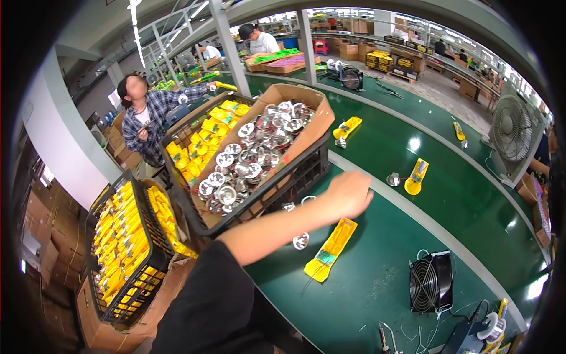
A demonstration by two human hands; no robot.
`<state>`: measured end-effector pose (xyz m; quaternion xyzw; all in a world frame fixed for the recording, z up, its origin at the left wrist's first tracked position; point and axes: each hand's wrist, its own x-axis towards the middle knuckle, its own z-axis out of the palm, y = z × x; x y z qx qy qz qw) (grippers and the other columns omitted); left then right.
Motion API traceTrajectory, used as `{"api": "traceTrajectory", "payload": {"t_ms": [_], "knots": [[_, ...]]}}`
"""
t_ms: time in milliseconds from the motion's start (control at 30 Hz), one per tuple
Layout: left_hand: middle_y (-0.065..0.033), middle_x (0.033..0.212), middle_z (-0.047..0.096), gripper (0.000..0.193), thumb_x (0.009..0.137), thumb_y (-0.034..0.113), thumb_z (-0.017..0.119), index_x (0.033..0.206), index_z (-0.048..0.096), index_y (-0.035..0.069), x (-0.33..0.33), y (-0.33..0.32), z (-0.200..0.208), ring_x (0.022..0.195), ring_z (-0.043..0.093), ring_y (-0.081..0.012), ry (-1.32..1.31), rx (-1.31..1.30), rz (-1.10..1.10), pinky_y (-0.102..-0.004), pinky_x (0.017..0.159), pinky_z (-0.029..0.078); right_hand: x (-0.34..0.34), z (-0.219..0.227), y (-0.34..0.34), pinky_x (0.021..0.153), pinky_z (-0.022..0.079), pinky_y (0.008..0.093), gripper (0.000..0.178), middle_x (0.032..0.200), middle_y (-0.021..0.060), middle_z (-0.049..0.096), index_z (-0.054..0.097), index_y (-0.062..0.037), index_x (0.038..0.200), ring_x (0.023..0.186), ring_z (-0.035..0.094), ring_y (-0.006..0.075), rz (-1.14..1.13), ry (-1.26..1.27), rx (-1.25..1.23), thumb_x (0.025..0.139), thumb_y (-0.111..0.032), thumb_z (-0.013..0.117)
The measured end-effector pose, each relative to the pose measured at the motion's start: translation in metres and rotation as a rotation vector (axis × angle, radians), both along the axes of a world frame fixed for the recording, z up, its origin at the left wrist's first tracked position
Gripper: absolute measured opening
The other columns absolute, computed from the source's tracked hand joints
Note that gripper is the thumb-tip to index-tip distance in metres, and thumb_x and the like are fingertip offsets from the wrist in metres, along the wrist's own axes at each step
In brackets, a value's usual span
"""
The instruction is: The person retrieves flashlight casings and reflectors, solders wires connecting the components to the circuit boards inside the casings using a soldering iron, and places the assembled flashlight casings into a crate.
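My left hand [349, 193] reaches across the green workbench, its bare forearm coming from a black sleeve. The fingers are curled closed, and whatever they hold, if anything, is hidden beneath them. Just below the hand lies a yellow plastic flashlight housing [330, 251] with a small green circuit board and thin wires at its lower end. Beside the forearm rests a silver reflector lamp [300, 241], with more reflector parts partly hidden behind the arm. My right hand is not in view.
A cardboard box of reflector lamps [250, 156] sits in a black crate at upper left. Another crate [127, 253] holds yellow housings. Beyond the bench, a green conveyor [377, 144] carries yellow housings. A black fan [430, 282] and a solder spool [490, 328] stand at right. A co-worker [156, 115] is at far left.
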<state>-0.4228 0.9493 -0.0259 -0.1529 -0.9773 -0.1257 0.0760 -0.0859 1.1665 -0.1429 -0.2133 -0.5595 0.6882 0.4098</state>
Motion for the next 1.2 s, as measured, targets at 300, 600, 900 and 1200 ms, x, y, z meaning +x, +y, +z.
{"api": "traceTrajectory", "payload": {"t_ms": [300,600,900,1200], "knots": [[-0.0259,0.125,0.051,0.06,0.087,0.032,0.068,0.129,0.048,-0.005,0.138,-0.017,-0.029,0.116,0.05,-0.0421,-0.085,0.234,-0.073,-0.046,0.099,0.044,0.005,-0.01,0.01,0.053,0.04,0.0321,0.02,0.085,0.011,0.055,0.055,0.0005,0.102,0.064,0.05,0.0199,0.041,0.05,0.133,0.098,-0.018,0.053],[-0.0257,0.132,0.049,0.054,0.087,0.023,0.062,0.13,0.045,-0.006,-0.19,-0.014,-0.051,0.126,0.048,-0.0383,0.194,0.156,0.701,-0.0435,0.102,0.044,0.009,-0.041,0.015,0.062,0.046,0.0331,0.022,0.094,0.0127,0.059,0.052,-0.0001,0.105,0.077,0.057,0.0203,-0.205,-0.161,0.821,0.097,-0.02,0.055],[-0.0159,0.13,0.052,0.046,0.092,0.024,0.059,0.13,0.054,-0.002,-0.288,-0.06,-0.071,0.122,0.052,-0.0298,-0.207,0.085,0.876,-0.0424,0.097,0.046,0.016,-0.039,0.009,0.057,0.045,0.03,0.025,0.078,0.0119,0.065,0.062,0.0023,0.088,0.065,0.057,0.0163,-0.069,-0.269,0.04,0.092,-0.022,0.066],[-0.0199,0.121,0.056,0.06,0.085,0.034,0.069,0.127,0.049,-0.004,-0.196,0.012,-0.043,0.113,0.059,-0.035,0.004,0.488,0.611,-0.0536,0.095,0.044,-0.009,-0.031,0.026,0.066,0.046,0.0403,0.016,0.089,0.0148,0.06,0.063,0.0005,0.104,0.076,0.058,0.0293,-0.386,-0.072,1.278,0.096,-0.013,0.058]]}}
